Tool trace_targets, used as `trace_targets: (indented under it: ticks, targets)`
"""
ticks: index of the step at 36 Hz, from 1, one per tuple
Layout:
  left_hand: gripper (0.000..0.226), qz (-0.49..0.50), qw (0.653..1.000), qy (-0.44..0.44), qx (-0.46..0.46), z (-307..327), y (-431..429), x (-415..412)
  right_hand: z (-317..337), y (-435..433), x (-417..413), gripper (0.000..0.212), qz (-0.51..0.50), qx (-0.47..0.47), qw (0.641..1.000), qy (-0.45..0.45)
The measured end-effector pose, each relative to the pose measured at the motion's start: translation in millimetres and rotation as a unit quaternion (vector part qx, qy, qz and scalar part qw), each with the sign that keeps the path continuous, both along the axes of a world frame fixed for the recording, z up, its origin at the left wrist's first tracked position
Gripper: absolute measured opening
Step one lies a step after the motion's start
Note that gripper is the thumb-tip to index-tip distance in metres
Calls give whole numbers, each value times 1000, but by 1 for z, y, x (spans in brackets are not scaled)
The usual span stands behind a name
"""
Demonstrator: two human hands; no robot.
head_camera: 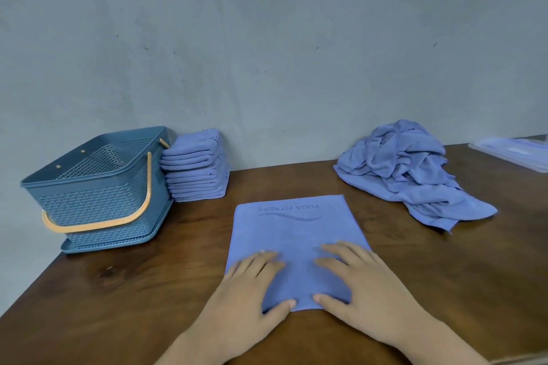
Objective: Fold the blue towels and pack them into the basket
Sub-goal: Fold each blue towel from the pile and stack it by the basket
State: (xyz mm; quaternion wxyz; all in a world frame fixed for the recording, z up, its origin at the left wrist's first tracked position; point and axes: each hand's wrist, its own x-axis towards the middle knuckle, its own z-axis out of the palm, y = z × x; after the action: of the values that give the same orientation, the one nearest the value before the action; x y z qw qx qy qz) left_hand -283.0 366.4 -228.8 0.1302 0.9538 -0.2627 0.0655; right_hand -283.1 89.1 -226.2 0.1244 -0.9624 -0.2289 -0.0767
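Pressing the towel (293, 234) flat at 6 o'clock on the tabletop (118, 305), your left grip (249, 284) and right grip (361, 284) lie spread; smooth outward, then fold with edges matched. Basket (89, 179) sits at 10 o'clock.

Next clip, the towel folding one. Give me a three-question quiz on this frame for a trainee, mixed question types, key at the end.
1. True or false: the left hand and the right hand both rest flat on the spread towel.
2. Fill in: the stack of folded towels stands right beside the ____.
3. Where does the crumpled pile lie? A on the stack; B on the table, toward its far right; C under the hands.
Key: 1 true; 2 basket; 3 B.
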Motion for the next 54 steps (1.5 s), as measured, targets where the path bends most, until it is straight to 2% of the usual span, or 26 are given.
trace_targets:
  ticks: [3, 5, 9, 15, 19, 22, 27, 33, 36, 38, 41, 46, 49, 54]
  targets:
    - [31, -123, 987, -101, 14, -4, -5, -1, -6, 1, -1, 24, 91, 27, 992, -87]
    - [18, -169, 976, -134, 25, -6, -10, -1, -7, 2, -1, 14, 125, 43, 987, -86]
    - [18, -148, 983, -106, -14, -5, -11, 0, -2, 2, -3, 15, 127, 61, 988, -69]
    - [13, -122, 988, -91, -12, -7, -13, 3, 0, 3, -5, 33, 117, 68, 990, -35]
    - [14, -92, 994, -39, -50, -4, -13, 2, -4, 3, -4, 23, 105, 76, 990, -49]
    - [18, -91, 994, -30, -44, -1, -15, 1, -6, 3, -4, 13, 90, 75, 991, -70]
    - [33, -102, 994, -34, -21, 1, -19, 3, -4, -2, 0, 14, 94, 67, 992, -50]
    - [12, -54, 992, -107, -36, -8, 6, 3, -3, -34, 4, 15, 79, 36, 994, -65]
    - [6, -29, 993, -95, -59, -4, 32, 3, -4, -64, 7, 21, 32, 75, 996, -42]
    - [9, -4, 994, -63, -85, 1, 50, 0, -2, -76, 6, 22, -1, 145, 989, -4]
    - [23, 21, 989, 7, -147, 5, 64, -5, 4, -76, 2, 28, -38, 255, 964, 63]
    - [14, 61, 959, 94, -259, 13, 62, -8, 15, -72, -4, 21, -50, 342, 932, 111]
    - [14, 84, 946, 105, -294, 15, 63, -9, 21, -70, -6, 21, -43, 369, 918, 136]
    - [12, 83, 944, 98, -303, 21, 60, -10, 27, -68, -8, 21, -37, 389, 906, 164]
